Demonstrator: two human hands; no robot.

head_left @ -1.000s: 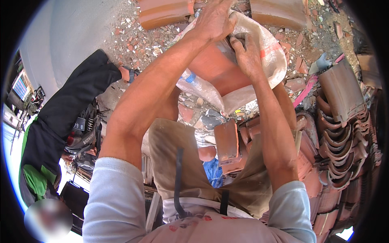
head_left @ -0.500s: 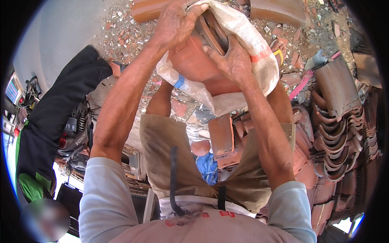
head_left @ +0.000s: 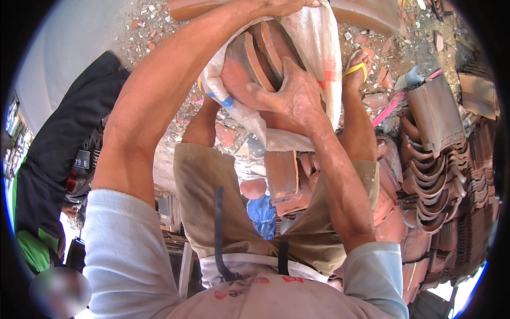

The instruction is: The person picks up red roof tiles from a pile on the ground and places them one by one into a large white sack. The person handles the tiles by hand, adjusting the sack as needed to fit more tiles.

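A white woven sack [head_left: 325,48] with its mouth turned toward me holds several reddish clay roof tiles [head_left: 241,69]. The curved edges of two tiles stand up in its opening. My left hand [head_left: 294,5] is at the top edge of the view, closed on the sack's far rim; its fingers are partly cut off. Inside the mouth, my right hand [head_left: 292,98] grips the tiles, thumb on the near side and forefinger along a tile's edge. The other fingers are mostly hidden.
Stacked curved roof tiles [head_left: 430,181] rise at the right. Two loose tiles [head_left: 366,13] lie beyond the sack on rubble-strewn ground. A blue plastic bundle [head_left: 261,215] and more tiles [head_left: 281,175] sit between my legs. Black cloth [head_left: 69,117] hangs at the left near a motorbike.
My left hand has moved up and right along the sack's rim, pulling it back. The tile edges show more. My right hand has shifted slightly left and down over the tiles.
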